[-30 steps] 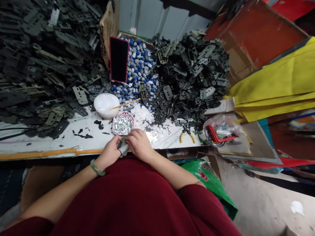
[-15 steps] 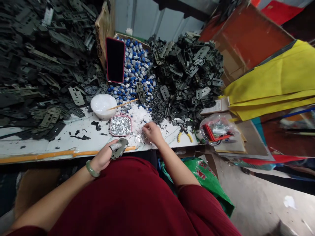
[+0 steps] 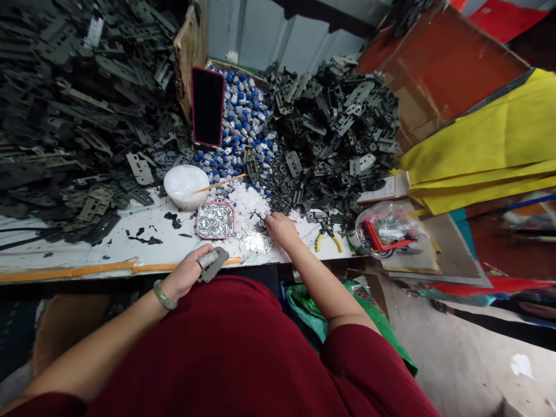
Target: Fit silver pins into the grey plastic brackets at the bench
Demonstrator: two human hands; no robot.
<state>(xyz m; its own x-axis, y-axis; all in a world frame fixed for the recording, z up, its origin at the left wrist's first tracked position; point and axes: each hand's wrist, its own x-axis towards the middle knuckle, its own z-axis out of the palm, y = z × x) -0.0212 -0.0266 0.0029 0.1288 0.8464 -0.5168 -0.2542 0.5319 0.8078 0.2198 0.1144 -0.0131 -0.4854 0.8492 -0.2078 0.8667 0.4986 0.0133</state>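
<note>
My left hand [image 3: 185, 277] is closed round a flat grey metal bracket [image 3: 216, 265], held just off the front edge of the bench; a grey wrap covers one finger. My right hand [image 3: 283, 230] rests low over the bench with its fingertips drawn together at the near side of a heap of small black parts [image 3: 281, 197]. Whatever they pinch is too small or hidden to see. Thin shiny metal pieces [image 3: 256, 242] lie just left of that hand. Beside them is a pink-rimmed tray [image 3: 215, 220] of small silver pins.
A white bowl [image 3: 185, 184] with a stick stands behind the tray, near white flakes [image 3: 249, 202]. Blue-and-white parts [image 3: 243, 110] lie behind a phone [image 3: 207, 107]. Grey brackets heap up left [image 3: 87, 116] and right [image 3: 334, 127]. Yellow-handled pliers [image 3: 328, 237] lie right.
My right hand has moved right and slightly away from me, off the shiny metal pieces to the small black parts. My left hand keeps the bracket, which is now turned slightly.
</note>
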